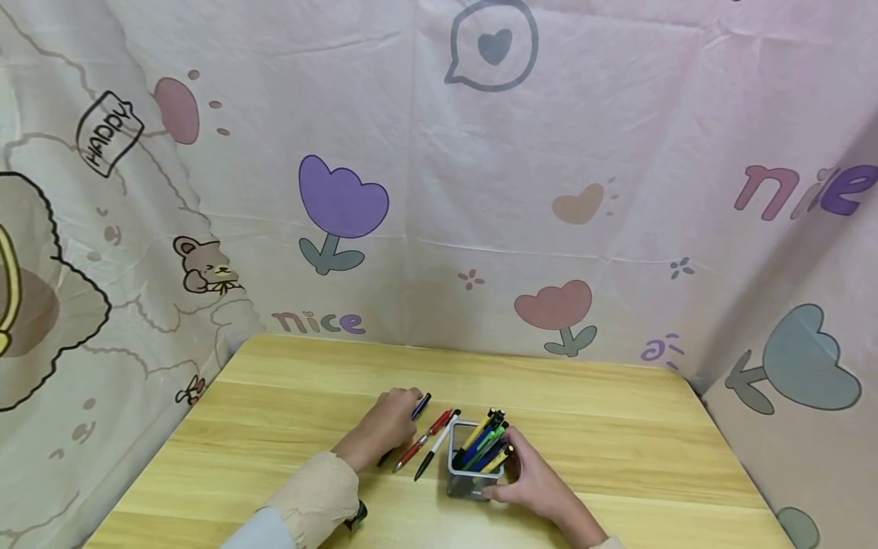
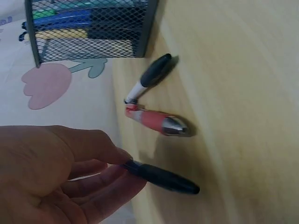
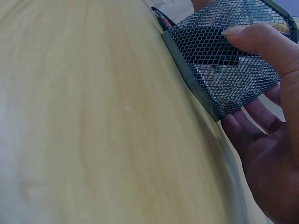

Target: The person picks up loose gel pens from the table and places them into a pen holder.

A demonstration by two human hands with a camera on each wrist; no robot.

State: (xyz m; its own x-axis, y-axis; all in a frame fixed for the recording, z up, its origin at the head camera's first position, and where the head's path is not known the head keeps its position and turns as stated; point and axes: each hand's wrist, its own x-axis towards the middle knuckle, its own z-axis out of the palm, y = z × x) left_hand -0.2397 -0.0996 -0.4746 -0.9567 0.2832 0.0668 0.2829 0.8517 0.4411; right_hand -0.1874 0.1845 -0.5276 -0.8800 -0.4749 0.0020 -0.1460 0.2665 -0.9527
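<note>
My left hand (image 1: 392, 421) pinches a dark blue-black pen (image 2: 166, 179) between thumb and fingers, just above the tabletop or touching it; I cannot tell which. Right of that hand lie a red pen (image 1: 424, 441) with a silver tip and a white pen (image 1: 437, 445) with a black grip, side by side on the wood. A square black mesh pen holder (image 1: 463, 486) stands right of them, filled with several yellow, blue, green and dark pens (image 1: 485, 442). Around its right side curls my right hand (image 1: 533, 476), with the thumb (image 3: 261, 42) against the mesh wall.
The light wooden table (image 1: 604, 427) reaches back to a printed cloth (image 1: 439, 290) that hangs behind it and at both sides. A small black object (image 1: 357, 515) shows by the left sleeve (image 1: 312, 496).
</note>
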